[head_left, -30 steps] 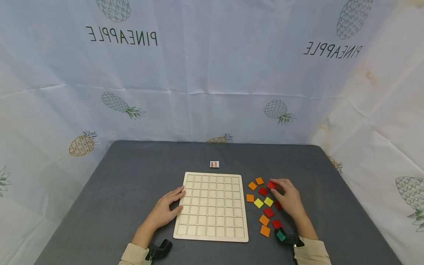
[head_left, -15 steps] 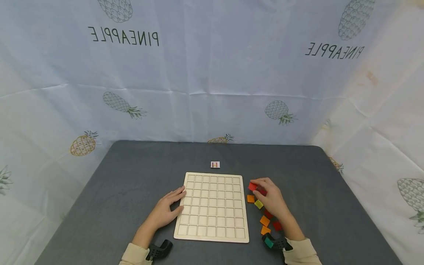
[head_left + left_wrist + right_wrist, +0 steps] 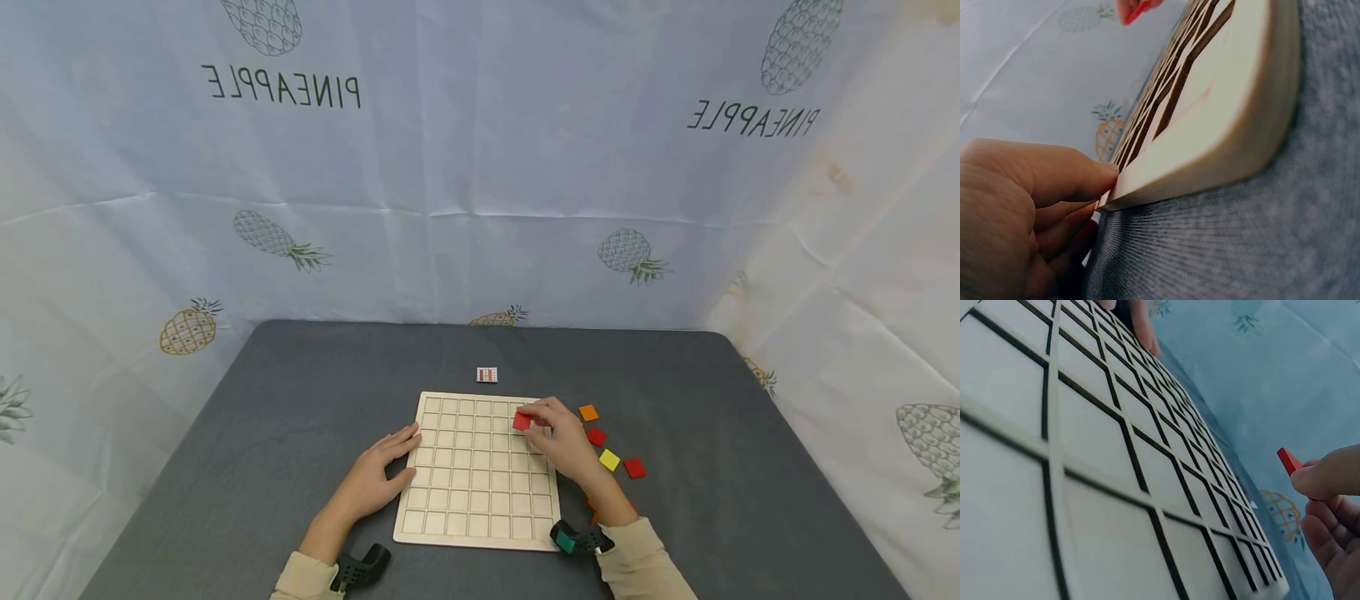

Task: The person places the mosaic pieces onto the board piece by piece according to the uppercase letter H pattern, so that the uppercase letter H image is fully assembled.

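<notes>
For the step in hand, which we judge to be bringing the red tile (image 3: pixel 521 422) to one of the shallow cells (image 3: pixel 479 481), we should first stop exactly above the chosen cell, because the grid is fine and the tile can easily catch on a divider. The tile is now over the far right part of the wooden board (image 3: pixel 472 542), and in the right wrist view it stands apart from the surface and seems tilted. So we would turn its sides parallel to the lines, touch down one edge first, and then let it lie flat with a light press. As for the grip, our right hand (image 3: pixel 561 437) pinches the tile between the thumb and, we believe, the forefinger; the gap is only as wide as the tile is thin, and a good part of the tile stays outside the fingertips, which should help at the release. Our left hand (image 3: pixel 378 471) grasps nothing: its fingers are relaxed and a little spread, touching the left edge of the board, and this contact should be enough against sliding. We should also mind the right forearm, since the yellow tile (image 3: pixel 609 460) lies just beside it.
</notes>
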`<action>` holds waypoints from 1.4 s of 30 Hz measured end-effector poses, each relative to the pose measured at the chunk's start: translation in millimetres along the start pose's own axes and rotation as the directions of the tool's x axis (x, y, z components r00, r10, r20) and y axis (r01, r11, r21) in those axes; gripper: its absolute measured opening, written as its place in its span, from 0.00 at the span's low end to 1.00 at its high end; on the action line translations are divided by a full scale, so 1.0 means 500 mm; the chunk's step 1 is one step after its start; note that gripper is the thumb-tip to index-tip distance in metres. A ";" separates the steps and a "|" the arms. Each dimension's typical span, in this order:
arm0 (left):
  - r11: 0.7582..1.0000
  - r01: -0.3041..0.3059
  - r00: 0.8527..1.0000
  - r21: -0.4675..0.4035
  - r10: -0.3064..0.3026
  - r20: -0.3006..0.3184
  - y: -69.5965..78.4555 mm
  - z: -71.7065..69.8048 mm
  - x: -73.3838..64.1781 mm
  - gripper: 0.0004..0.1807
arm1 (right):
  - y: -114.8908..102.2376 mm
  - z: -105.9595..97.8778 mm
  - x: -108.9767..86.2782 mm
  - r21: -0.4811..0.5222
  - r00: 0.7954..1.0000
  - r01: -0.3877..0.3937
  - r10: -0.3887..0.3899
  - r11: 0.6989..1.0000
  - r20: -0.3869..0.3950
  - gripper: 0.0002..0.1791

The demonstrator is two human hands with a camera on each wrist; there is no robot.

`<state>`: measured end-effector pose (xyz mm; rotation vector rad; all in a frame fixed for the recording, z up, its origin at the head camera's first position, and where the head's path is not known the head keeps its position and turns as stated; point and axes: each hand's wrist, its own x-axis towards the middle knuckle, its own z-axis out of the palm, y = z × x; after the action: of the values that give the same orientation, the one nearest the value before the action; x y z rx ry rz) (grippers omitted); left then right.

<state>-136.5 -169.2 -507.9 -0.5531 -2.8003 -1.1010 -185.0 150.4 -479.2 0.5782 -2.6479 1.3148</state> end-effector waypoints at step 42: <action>0.999 -0.041 0.997 0.019 0.042 -0.068 0.000 0.009 0.000 0.26 | -0.066 0.186 0.103 -0.131 0.974 0.105 -0.075 0.986 0.215 0.17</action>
<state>-136.2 -166.1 -511.2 -0.5584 -2.7252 -1.0663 -214.3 44.7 -497.3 0.8484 -2.8131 1.0841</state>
